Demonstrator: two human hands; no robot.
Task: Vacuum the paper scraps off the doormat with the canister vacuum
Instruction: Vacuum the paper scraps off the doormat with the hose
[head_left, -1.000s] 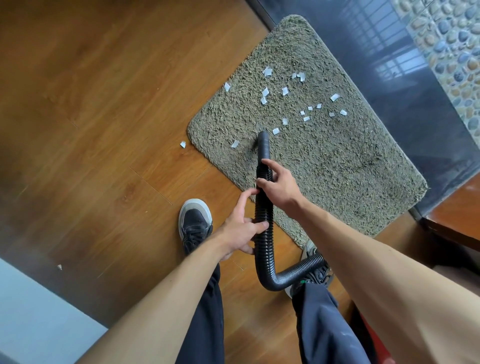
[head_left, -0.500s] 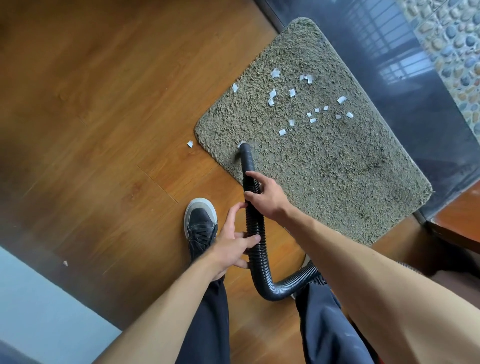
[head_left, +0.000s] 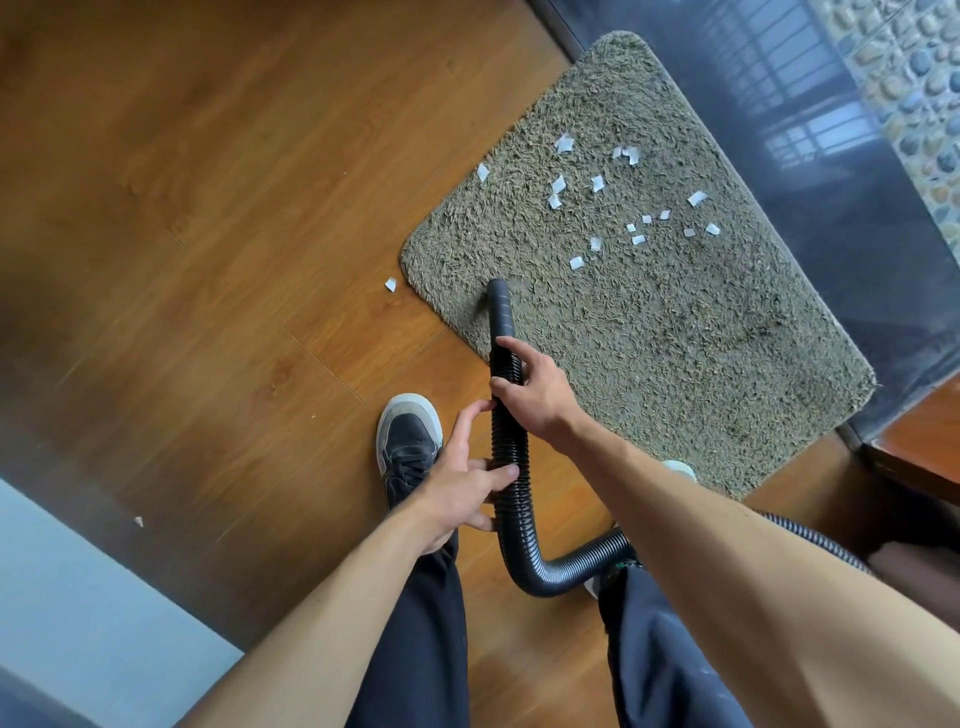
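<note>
Nozzle (head_left: 501, 306) on doormat (head_left: 675, 338) (scraps (head_left: 576, 262) beyond); right hand (head_left: 535, 395), left hand (head_left: 462, 493) hold hose (head_left: 515, 538).

wooden floor (head_left: 208, 208): brown planks, left and near | dark shoe (head_left: 408, 447): white-soled, on the floor, near centre | glossy dark strip (head_left: 831, 208): far right | pebble surface (head_left: 914, 104): far right corner | pale blue surface (head_left: 78, 623): near left

Home entrance: brown wood-plank floor (head_left: 208, 208) beneath the right hand (head_left: 537, 395) gripping the black ribbed hose (head_left: 511, 436), shaggy olive rectangular doormat (head_left: 649, 338) just ahead, pebble-patterned surface (head_left: 914, 104) beyond.
</note>
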